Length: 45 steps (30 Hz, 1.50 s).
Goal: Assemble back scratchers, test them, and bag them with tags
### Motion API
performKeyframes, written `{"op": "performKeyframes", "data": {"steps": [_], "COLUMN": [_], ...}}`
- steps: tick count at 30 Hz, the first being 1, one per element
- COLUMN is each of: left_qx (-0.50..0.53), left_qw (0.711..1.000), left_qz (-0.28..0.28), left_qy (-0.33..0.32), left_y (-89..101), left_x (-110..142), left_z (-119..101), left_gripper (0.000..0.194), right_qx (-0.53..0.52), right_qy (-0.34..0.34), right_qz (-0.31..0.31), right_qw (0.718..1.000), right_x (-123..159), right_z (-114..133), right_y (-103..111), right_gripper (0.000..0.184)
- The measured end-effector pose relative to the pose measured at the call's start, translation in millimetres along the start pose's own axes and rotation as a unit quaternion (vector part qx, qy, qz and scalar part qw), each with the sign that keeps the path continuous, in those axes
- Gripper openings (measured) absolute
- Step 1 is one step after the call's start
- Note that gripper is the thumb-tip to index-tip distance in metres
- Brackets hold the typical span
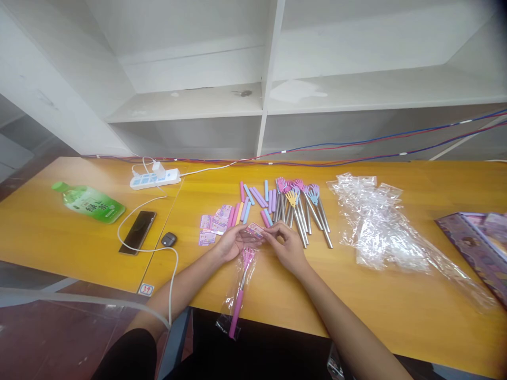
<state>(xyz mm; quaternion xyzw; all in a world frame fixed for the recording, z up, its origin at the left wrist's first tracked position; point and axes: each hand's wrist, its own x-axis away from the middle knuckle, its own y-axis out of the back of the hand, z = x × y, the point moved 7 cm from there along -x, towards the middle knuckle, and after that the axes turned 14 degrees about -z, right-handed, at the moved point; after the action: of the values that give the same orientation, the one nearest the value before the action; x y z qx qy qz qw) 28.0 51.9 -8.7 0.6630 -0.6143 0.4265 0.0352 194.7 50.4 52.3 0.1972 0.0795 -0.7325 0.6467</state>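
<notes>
My left hand (231,243) and my right hand (285,244) meet over the yellow table (396,295), both pinching a small pink printed card (255,230) at the top of a clear plastic bag (237,293). Inside the bag lies a pink-handled back scratcher, and its lower end hangs over the table's front edge. Just beyond my hands lie several metal back scratchers (301,208) with coloured claw heads, several loose pastel handle sleeves (253,199), and a small heap of pink cards (214,224).
A pile of clear plastic bags (372,221) lies to the right, with a purple box (479,243) at the right edge. On the left are a green bottle (89,202) lying down, a white power strip (154,178), a black phone (138,231) on a cable and a dark earbud case (168,239).
</notes>
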Motion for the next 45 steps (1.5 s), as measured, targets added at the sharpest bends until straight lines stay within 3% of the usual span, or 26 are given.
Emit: {"op": "performKeyframes", "data": {"steps": [10,18,25,31,39,45], "left_qx": [-0.042,-0.038,-0.04,-0.029,-0.042,-0.029], "left_qw": [0.998,0.998,0.997,0.999,0.998,0.998], "left_qz": [0.011,0.02,0.036,0.013,0.012,0.004], "left_qy": [-0.037,-0.04,-0.046,-0.044,-0.054,-0.049], "left_y": [-3.0,-2.1,-1.8,-1.7,-5.8,-2.3], "left_x": [4,3,2,3,6,4], "left_z": [-1,0,0,-1,-4,-3], "left_gripper": [0.029,0.029,0.03,0.024,0.024,0.034], "right_qx": [0.066,0.111,0.123,0.113,0.112,0.115], "right_qy": [0.033,0.095,0.084,0.086,0.089,0.052], "right_qz": [0.058,0.08,0.119,0.142,0.131,0.095], "right_qw": [0.996,0.986,0.982,0.98,0.981,0.987], "right_x": [1,2,11,14,13,10], "right_z": [-4,7,5,4,6,1], "right_y": [0,-3,-12,-16,-14,-8], "right_gripper": [0.014,0.015,0.031,0.031,0.027,0.027]}}
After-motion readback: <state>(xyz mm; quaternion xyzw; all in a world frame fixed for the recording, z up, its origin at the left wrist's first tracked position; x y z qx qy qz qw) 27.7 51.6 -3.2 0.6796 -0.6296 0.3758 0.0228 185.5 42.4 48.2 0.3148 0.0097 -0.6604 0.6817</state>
